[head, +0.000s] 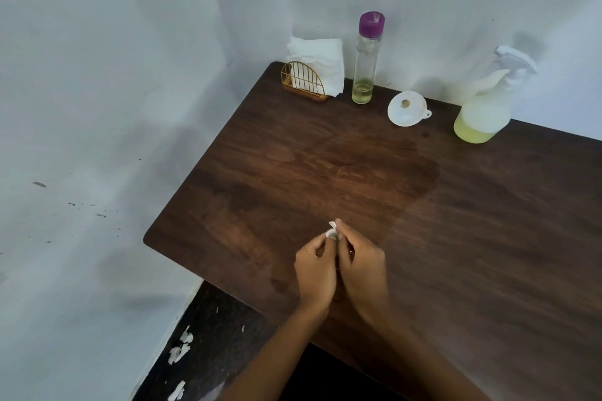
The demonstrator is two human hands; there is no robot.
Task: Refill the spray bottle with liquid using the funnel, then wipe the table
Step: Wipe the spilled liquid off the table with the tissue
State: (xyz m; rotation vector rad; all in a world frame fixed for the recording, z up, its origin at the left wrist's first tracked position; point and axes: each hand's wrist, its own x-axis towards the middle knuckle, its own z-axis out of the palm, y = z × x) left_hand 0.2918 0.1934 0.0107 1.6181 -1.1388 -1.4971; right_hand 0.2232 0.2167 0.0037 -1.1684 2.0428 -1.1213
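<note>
1. Left hand (315, 267) and right hand (360, 265) pressed side by side low over the near part of the dark wooden table (488, 238), fingers curled, together pinching a small white tissue scrap (333, 231) at the fingertips.
2. Spray bottle (485, 107) upright at the far right edge by the wall, white trigger head on top, yellow-green liquid filling its lower part.
3. White funnel (407, 108) lying on the table just left of the spray bottle, wide mouth tipped toward the camera, apart from both bottles.
4. Tall clear bottle (365, 58) with a purple cap left of the funnel, upright, a little yellowish liquid at the bottom.
5. Gold wire napkin holder (303, 81) in the far corner, white tissues (321, 58) standing in it, just beside the tall bottle.
6. Darker, damp-looking patch (374, 172) across the middle of the tabletop, between the hands and the far row of things.
7. White torn bits (180, 348) on the dark floor, left of the table.
</note>
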